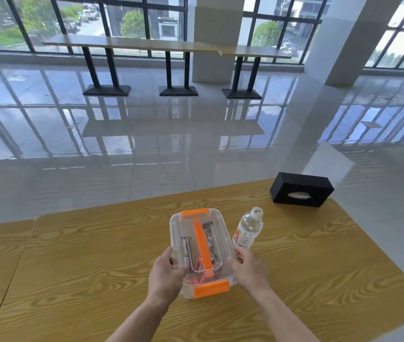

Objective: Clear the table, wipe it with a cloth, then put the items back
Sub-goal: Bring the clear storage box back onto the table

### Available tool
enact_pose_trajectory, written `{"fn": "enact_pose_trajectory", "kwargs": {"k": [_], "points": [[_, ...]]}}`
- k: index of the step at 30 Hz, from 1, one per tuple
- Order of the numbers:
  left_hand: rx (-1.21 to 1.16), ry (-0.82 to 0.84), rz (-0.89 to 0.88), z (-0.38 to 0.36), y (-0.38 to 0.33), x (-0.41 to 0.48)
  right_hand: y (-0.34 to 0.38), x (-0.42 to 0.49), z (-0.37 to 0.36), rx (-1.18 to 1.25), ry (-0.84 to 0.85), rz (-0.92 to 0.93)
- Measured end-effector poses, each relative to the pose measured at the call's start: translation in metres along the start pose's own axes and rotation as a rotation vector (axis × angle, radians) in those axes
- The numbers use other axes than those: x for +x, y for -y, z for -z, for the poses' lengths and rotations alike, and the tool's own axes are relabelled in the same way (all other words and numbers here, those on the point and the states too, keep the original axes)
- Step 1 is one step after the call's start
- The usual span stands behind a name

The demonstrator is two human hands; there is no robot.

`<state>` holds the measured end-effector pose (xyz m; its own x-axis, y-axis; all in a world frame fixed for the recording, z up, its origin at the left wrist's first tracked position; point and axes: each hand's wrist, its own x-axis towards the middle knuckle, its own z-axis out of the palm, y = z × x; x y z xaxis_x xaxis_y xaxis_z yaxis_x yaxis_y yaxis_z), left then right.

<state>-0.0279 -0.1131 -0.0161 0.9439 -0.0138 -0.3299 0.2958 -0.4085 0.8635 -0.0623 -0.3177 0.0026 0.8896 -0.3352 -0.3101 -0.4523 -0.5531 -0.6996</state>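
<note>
Both bare forearms come in from the bottom edge and angle inward toward the middle of the wood-grain table (72, 280); left hand (165, 275) is wrapped around the left side of a clear plastic storage box (202, 250), thumb over the lid's rim and fingers tucked along the wall, so that grip is clamped on the box; right hand (248, 267) mirrors it on the right side, thumb on the lid edge, fingers curled round the wall, grip also closed on the box; can't tell if the box is sitting on the table or lifted just off it

The box has orange latches at the near and far ends and an orange handle (202, 245) running lengthwise down the lid; through the plastic you can see a few wrapped snack packets, dark and reddish, labels too blurry to read

Just beside the box on its right stands a water bottle (248, 229), upright, white cap, clear with a white and red label, very close to the right hand's fingertips

Further back toward the table's far right corner sits a black tissue box (301, 190), well apart from the bottle, a bit of white tissue showing in the slot

Beyond the table it's glossy tiled floor (146, 134), then a long narrow counter (146, 44) on black pedestal legs in front of big grid windows
</note>
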Motion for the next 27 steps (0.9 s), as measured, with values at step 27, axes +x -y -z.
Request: {"fn": "enact_pose_trajectory", "kwargs": {"k": [27], "points": [[-0.074,-0.007,0.030,-0.028,0.003,-0.010,-0.032,-0.004,0.019,0.103,-0.069,0.092]]}}
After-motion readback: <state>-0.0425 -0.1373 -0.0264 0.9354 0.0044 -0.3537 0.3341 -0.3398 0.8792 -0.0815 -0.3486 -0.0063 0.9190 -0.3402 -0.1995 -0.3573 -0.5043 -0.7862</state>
